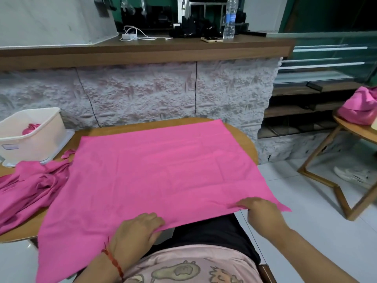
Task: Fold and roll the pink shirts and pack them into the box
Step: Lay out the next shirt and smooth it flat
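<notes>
**Fig.** A pink shirt [159, 170] is shown spread flat across the bench [244, 144], with its near hem overhanging the edge. The hem is gripped by the curled fingers of the left hand [138, 229] and pinched by those of the right hand [259, 209]. The cloth is judged light, limp and easily creased, so it is best taken at hem or corners. The box [40, 137] stands at far left.

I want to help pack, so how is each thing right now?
spread shirt, flat on the table, near edge hanging off
left grip, holds the spread shirt's near edge
right grip, pinches that same edge
box, open, no lid on
rolled shirt, inside the box
shirt heap, crumpled, not folded
bottle, upright on the counter
phone, lying flat on the counter
</notes>
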The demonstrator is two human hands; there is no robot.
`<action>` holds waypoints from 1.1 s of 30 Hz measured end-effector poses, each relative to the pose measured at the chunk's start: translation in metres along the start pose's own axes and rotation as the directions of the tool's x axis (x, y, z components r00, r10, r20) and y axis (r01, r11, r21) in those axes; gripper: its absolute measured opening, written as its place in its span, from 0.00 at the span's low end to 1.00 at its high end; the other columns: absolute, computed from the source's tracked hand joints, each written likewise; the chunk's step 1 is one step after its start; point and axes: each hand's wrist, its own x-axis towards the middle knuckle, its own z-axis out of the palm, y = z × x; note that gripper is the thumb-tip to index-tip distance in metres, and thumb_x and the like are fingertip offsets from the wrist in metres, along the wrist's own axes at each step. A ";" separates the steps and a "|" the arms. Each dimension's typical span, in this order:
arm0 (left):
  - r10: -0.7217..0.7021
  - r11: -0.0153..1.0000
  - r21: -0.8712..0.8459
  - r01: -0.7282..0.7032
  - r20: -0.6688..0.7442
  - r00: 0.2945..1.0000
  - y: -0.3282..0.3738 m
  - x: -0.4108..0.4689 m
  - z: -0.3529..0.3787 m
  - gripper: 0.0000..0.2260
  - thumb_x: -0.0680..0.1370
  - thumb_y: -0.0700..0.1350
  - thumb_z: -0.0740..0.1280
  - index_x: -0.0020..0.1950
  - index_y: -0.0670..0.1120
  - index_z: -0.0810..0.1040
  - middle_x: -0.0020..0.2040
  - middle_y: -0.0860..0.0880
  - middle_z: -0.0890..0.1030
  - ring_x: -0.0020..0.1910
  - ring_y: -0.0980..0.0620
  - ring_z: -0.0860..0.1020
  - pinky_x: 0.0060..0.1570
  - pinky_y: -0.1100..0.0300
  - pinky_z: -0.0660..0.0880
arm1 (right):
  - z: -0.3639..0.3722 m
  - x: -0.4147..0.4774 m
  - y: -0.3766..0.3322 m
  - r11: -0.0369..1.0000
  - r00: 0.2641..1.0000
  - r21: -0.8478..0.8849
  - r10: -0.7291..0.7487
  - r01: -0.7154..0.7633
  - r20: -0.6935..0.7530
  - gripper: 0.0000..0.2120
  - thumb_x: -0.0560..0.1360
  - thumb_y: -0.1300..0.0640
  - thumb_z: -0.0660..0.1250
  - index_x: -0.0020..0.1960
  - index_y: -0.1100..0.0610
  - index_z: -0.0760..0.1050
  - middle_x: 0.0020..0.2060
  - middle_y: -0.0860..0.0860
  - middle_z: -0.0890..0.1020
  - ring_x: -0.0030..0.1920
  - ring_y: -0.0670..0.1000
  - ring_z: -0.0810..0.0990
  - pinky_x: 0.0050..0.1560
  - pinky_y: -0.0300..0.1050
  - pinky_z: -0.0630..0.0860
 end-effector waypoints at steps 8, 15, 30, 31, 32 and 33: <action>-0.355 0.935 0.022 0.354 0.101 0.930 -0.045 -0.058 -0.015 0.13 0.69 0.48 0.73 0.51 0.62 0.81 0.47 0.63 0.81 0.48 0.57 0.82 0.40 0.58 0.80 | -0.027 0.001 0.022 0.988 0.978 -0.084 0.115 -0.131 -0.176 0.17 0.58 0.69 0.69 0.33 0.46 0.76 0.28 0.45 0.75 0.31 0.53 0.74 0.26 0.42 0.61; -0.683 0.730 -0.147 0.668 -0.101 0.724 -0.088 -0.082 -0.038 0.12 0.74 0.39 0.75 0.45 0.57 0.79 0.36 0.55 0.83 0.30 0.54 0.80 0.36 0.59 0.76 | -0.049 0.032 0.011 0.974 0.958 -0.059 0.204 -0.220 -0.200 0.11 0.63 0.67 0.67 0.34 0.50 0.76 0.29 0.48 0.74 0.33 0.59 0.74 0.31 0.45 0.59; -0.719 0.690 -0.134 0.711 -0.243 0.652 -0.194 -0.049 -0.109 0.18 0.83 0.59 0.60 0.63 0.49 0.81 0.51 0.43 0.86 0.46 0.41 0.82 0.48 0.46 0.78 | -0.114 0.150 -0.013 0.966 0.958 -0.153 0.168 -0.207 -0.233 0.12 0.70 0.63 0.65 0.44 0.49 0.82 0.39 0.54 0.82 0.41 0.61 0.80 0.37 0.46 0.70; -0.715 0.693 -0.133 0.709 -0.253 0.652 -0.200 -0.041 -0.110 0.17 0.84 0.57 0.60 0.62 0.49 0.81 0.50 0.43 0.86 0.44 0.41 0.82 0.48 0.47 0.77 | -0.115 0.159 -0.014 0.964 0.955 -0.166 0.164 -0.208 -0.247 0.12 0.71 0.63 0.65 0.45 0.48 0.82 0.40 0.55 0.82 0.42 0.61 0.81 0.38 0.46 0.71; -0.719 0.688 -0.135 0.713 -0.258 0.645 -0.206 -0.034 -0.109 0.16 0.84 0.56 0.60 0.61 0.49 0.81 0.48 0.43 0.86 0.41 0.43 0.80 0.46 0.47 0.77 | -0.116 0.167 -0.015 0.962 0.953 -0.179 0.154 -0.204 -0.262 0.11 0.71 0.62 0.65 0.45 0.49 0.83 0.40 0.55 0.82 0.42 0.62 0.81 0.39 0.47 0.72; -0.718 0.689 -0.145 0.710 -0.266 0.643 -0.214 -0.027 -0.108 0.15 0.85 0.56 0.60 0.60 0.49 0.81 0.43 0.45 0.85 0.38 0.46 0.78 0.44 0.49 0.76 | -0.117 0.176 -0.016 0.961 0.951 -0.189 0.145 -0.201 -0.273 0.11 0.71 0.62 0.66 0.46 0.49 0.83 0.40 0.56 0.82 0.43 0.62 0.82 0.39 0.47 0.72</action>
